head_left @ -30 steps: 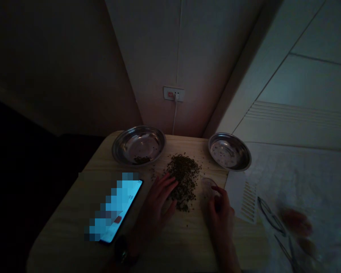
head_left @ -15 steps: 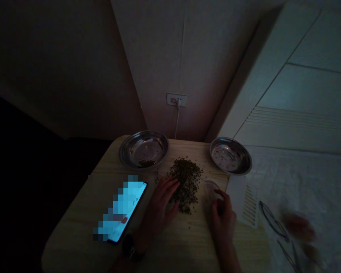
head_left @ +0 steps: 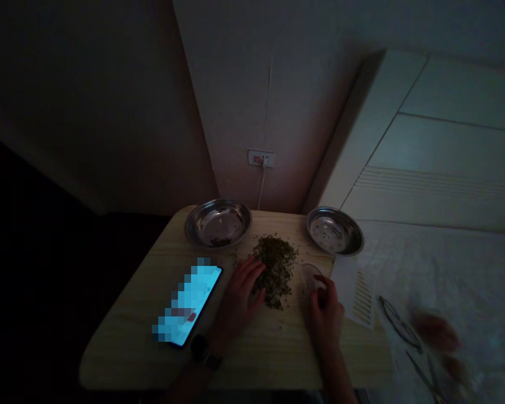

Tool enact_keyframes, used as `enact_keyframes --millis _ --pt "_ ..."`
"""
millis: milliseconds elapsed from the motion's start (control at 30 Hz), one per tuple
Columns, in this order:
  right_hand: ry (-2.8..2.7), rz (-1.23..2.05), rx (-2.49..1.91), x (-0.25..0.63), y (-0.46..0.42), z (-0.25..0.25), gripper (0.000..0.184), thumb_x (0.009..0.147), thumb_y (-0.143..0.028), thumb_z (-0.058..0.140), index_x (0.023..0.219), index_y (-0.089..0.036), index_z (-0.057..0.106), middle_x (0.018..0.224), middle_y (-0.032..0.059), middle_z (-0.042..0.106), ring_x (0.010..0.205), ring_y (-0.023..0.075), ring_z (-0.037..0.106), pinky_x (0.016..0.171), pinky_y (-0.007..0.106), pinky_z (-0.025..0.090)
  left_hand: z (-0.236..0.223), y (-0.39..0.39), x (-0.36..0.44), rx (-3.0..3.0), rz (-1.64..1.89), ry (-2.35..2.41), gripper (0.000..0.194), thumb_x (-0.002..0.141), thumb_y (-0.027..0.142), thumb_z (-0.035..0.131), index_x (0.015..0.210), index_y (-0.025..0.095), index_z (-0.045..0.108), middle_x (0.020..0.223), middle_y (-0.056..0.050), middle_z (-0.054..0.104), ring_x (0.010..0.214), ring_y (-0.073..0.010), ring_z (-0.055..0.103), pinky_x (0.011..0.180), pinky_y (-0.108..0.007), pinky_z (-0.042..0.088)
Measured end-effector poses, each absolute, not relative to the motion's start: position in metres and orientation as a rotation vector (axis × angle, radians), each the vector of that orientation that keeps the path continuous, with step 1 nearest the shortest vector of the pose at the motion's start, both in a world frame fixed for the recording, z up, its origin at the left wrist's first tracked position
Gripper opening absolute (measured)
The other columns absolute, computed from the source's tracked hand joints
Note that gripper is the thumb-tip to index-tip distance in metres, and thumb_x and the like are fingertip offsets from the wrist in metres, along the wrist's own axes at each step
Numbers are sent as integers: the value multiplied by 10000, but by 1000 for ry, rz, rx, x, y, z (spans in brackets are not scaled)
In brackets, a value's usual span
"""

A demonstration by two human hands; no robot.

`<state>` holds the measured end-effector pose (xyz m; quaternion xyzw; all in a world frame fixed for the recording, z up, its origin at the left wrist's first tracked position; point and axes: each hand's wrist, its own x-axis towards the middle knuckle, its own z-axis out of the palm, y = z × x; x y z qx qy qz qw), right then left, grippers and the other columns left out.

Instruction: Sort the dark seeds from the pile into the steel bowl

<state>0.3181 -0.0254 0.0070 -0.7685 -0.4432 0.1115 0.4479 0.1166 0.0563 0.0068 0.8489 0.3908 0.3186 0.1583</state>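
A loose pile of small dark green and brown grains (head_left: pixel 274 264) lies in the middle of the wooden table (head_left: pixel 130 303). My left hand (head_left: pixel 240 294), with a watch (head_left: pixel 205 351) on its wrist, rests at the pile's left edge, its fingers stretched out and slightly spread. To the right of the pile, my right hand (head_left: pixel 327 311) has its thumb and index finger bent around a clear plastic dish (head_left: pixel 310 274). Most of the dish is dim, and part of it is behind the fingers.
A metal bowl (head_left: pixel 219 220) with some grains stands back left; another metal bowl (head_left: pixel 335 231) stands back right. A lit phone (head_left: pixel 193 303) lies left. A white slotted piece (head_left: pixel 363 297), scissors (head_left: pixel 423 373) and glasses (head_left: pixel 399 324) are on the right. A plugged cable (head_left: pixel 262 182) hangs behind.
The view has shifted a little, showing more of the table's front edge. Both hands keep nearly the same places beside the pile.
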Motion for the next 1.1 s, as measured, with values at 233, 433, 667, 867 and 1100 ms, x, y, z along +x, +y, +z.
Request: enact_keyframes --millis 233,433,667,867,1100 --pt "-1110 256 -1881 320 -25 10 294 847 -305 472 1092 -182 578 520 -79 457 453 126 442 498 229 312 8 55 118 2424 971 1088 483 867 181 518 1338 229 424 1372 -63 481 1348 -244 355 1154 -511 272" --pt "-1105 187 -1856 320 -25 12 280 825 -280 474 1060 -180 589 498 -88 421 439 119 416 503 234 302 10 53 122 2448 948 1079 453 863 182 539 1308 214 457 1364 -64 492 1344 -234 358 1160 -502 256" --pt "-1106 167 -1832 320 -23 13 287 808 -255 465 1051 -175 595 500 -84 425 446 121 421 504 234 298 8 54 123 2472 949 1025 440 857 189 550 1291 201 476 1336 -64 518 1330 -233 376 1153 -497 275" --pt "-1100 174 -1846 320 -23 13 286 813 -260 470 1056 -180 598 491 -85 432 435 120 421 495 237 279 9 54 123 2474 970 1017 435 854 180 551 1282 206 484 1340 -62 512 1331 -233 375 1155 -501 269" --pt "-1052 213 -1794 319 -28 17 288 826 -266 475 1068 -163 593 502 -85 412 445 111 397 480 227 272 12 52 124 2512 930 1045 453 863 182 526 1310 206 454 1371 -66 482 1347 -229 353 1159 -489 268"
